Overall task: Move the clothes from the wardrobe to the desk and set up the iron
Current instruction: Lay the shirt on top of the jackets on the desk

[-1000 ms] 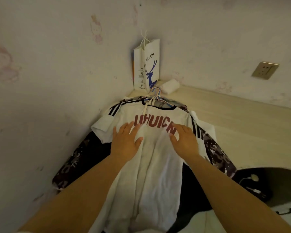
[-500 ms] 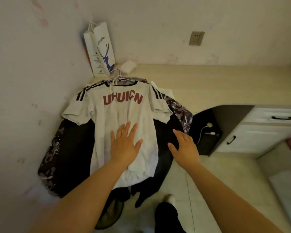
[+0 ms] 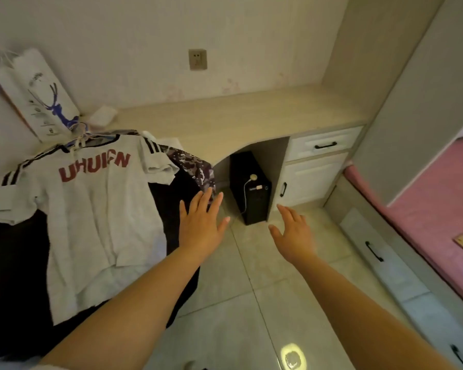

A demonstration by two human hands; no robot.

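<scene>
Nearest to the camera, two bare forearms reach forward over the tiled floor (image 3: 251,303), where a round spot of light is reflected. The left hand (image 3: 202,225) is flat, its fingers (image 3: 198,202) straight and a little spread, and it holds nothing; its fingertips lie just over the right edge of the dark garments (image 3: 182,188), but I cannot tell if they touch the cloth. The right hand (image 3: 294,232) is also flat with straight fingers, empty, above the bare floor and well apart from the clothes.

The clothes lie to the left of both hands, on the left part of the table (image 3: 238,121), hanging down over its near edge. On top is a white T-shirt (image 3: 96,209) with red letters and black stripes on the shoulders (it is on its hangers (image 3: 79,136)). A patterned sleeve (image 3: 195,166) shows at its right, just beyond the left fingertips.

Farther, under the table, stands a black computer tower (image 3: 249,188) with a white cable, and to the right of it white drawers (image 3: 324,145) with black handles. At the far left corner, a white paper bag (image 3: 38,94) with a blue deer leans on the wall. A wall socket (image 3: 197,59) is above the table. A pink bed (image 3: 439,204) is at the right.
</scene>
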